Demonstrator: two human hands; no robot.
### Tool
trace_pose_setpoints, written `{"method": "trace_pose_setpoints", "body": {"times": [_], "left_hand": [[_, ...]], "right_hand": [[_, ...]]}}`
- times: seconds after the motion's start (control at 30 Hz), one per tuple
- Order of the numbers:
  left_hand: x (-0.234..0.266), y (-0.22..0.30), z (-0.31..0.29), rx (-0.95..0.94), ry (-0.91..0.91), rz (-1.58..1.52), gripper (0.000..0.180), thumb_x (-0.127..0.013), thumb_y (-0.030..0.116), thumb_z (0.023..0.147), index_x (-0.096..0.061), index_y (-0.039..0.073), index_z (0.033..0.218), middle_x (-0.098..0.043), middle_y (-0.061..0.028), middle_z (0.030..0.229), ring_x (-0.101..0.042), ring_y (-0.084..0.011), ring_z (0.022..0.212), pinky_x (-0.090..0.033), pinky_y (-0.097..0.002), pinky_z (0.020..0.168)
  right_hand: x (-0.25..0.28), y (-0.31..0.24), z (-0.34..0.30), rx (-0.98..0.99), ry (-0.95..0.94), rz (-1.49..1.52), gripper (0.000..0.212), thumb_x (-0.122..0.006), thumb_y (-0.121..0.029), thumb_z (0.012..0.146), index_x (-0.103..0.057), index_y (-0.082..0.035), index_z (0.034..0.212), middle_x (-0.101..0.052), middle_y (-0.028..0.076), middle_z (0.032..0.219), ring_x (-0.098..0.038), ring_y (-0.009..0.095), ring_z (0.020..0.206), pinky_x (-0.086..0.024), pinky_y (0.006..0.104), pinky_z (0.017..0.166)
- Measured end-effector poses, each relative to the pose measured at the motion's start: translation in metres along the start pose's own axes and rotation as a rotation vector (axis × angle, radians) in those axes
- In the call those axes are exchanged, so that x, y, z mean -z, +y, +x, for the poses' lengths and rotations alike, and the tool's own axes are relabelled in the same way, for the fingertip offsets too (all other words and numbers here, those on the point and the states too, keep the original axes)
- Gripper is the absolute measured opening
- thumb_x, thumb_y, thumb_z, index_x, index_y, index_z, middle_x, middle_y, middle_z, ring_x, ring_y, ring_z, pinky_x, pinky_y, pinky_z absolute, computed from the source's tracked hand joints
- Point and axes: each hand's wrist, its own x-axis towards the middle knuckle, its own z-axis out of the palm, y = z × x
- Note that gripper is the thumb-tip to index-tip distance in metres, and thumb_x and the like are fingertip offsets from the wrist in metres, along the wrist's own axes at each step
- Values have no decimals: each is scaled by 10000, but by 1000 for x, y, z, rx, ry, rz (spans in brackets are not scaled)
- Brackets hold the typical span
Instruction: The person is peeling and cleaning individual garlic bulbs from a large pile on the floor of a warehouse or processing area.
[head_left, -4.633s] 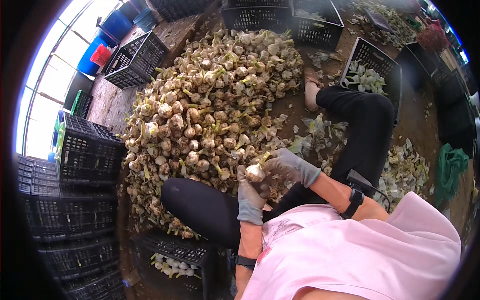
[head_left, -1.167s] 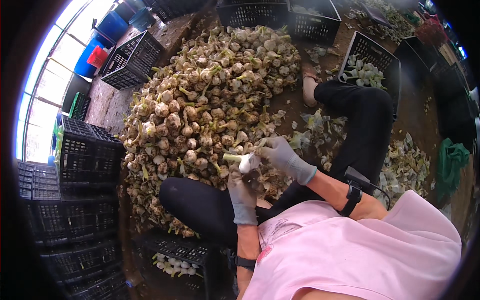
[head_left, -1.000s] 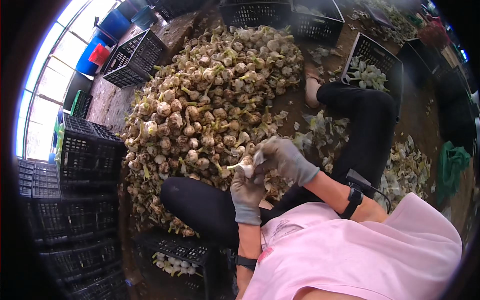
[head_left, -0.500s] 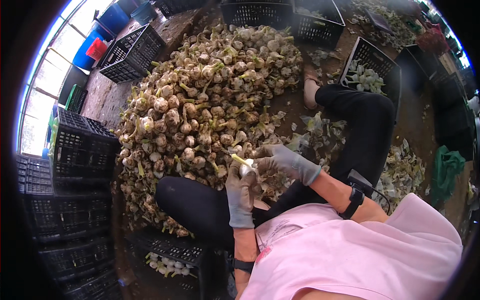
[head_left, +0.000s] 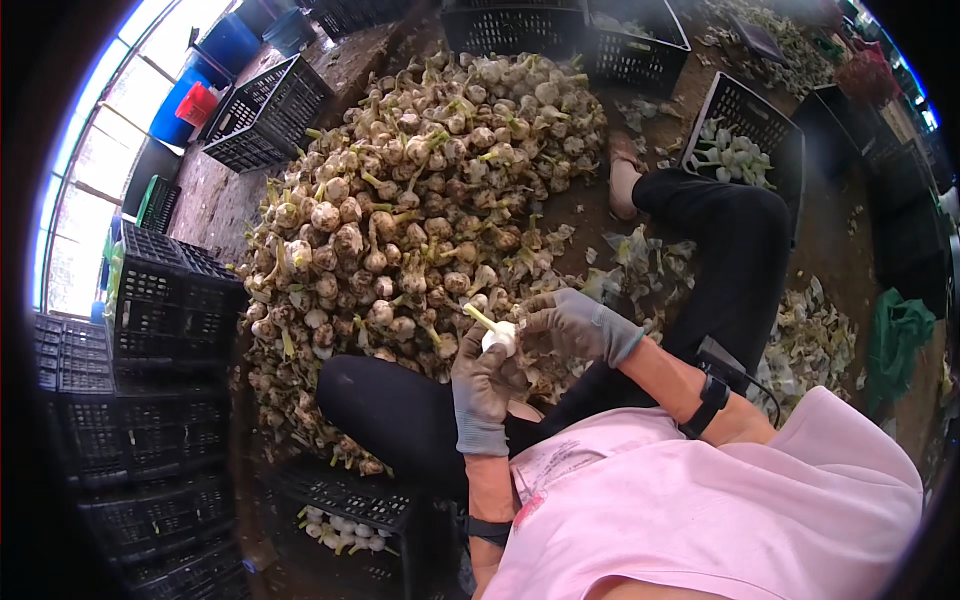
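Note:
I sit on the ground in front of a large heap of garlic bulbs (head_left: 420, 190). My left hand (head_left: 482, 385), in a grey glove, grips a white garlic bulb (head_left: 498, 338) whose short green stem points up and to the left. My right hand (head_left: 570, 322), also gloved in grey, rests against the right side of the same bulb, fingers curled on it. Both hands hover over my lap, at the near edge of the heap.
Black plastic crates stand stacked at the left (head_left: 160, 320). Another crate (head_left: 745, 135) at the upper right holds cleaned bulbs, and one under my left leg (head_left: 350, 505) holds a few more. Peeled skins (head_left: 810, 340) litter the ground on the right. Blue bins (head_left: 215, 50) stand far left.
The bulb has been turned between my hands and its stem now points up-left. My hands stayed above my lap; the camera view shifted slightly.

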Motion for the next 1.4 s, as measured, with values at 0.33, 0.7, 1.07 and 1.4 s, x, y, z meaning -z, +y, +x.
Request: {"method": "trace_pose_setpoints", "body": {"times": [0.33,0.7,1.07,1.4], "left_hand": [[-7,-4,-4,-111,-14,523,543,-624,-96,719,-510,-59,1249,-594,-91,1078,-601,-138,923,-510,-246,802],[2,-3,-4,-40,-194,-56,528,-535,-165,710,-495,-9,1212,-575,-132,1101,-608,-202,898,-532,-272,687],[7,-11,3,-126,-96,290,502,-589,-61,746,-469,-32,1233,-591,-97,941,-595,-122,724,-523,-242,562],[23,-20,19,67,-400,-428,394,-457,4,892,-474,10,1286,-581,-161,1175,-610,-230,967,-547,-395,811]], "right_hand": [[-11,-10,-3,264,133,-759,272,-668,-115,775,-658,-3,1023,-687,121,907,-641,160,807,-490,289,725],[28,41,19,359,-33,-332,164,-635,-49,759,-640,24,906,-653,68,849,-659,162,701,-557,294,630],[-10,-7,-2,181,178,-490,173,-671,-112,820,-674,26,924,-671,68,882,-603,111,767,-505,276,754],[-2,-5,-3,131,52,405,244,-531,-114,915,-587,55,1081,-646,156,1032,-654,265,936,-534,396,845]]}}
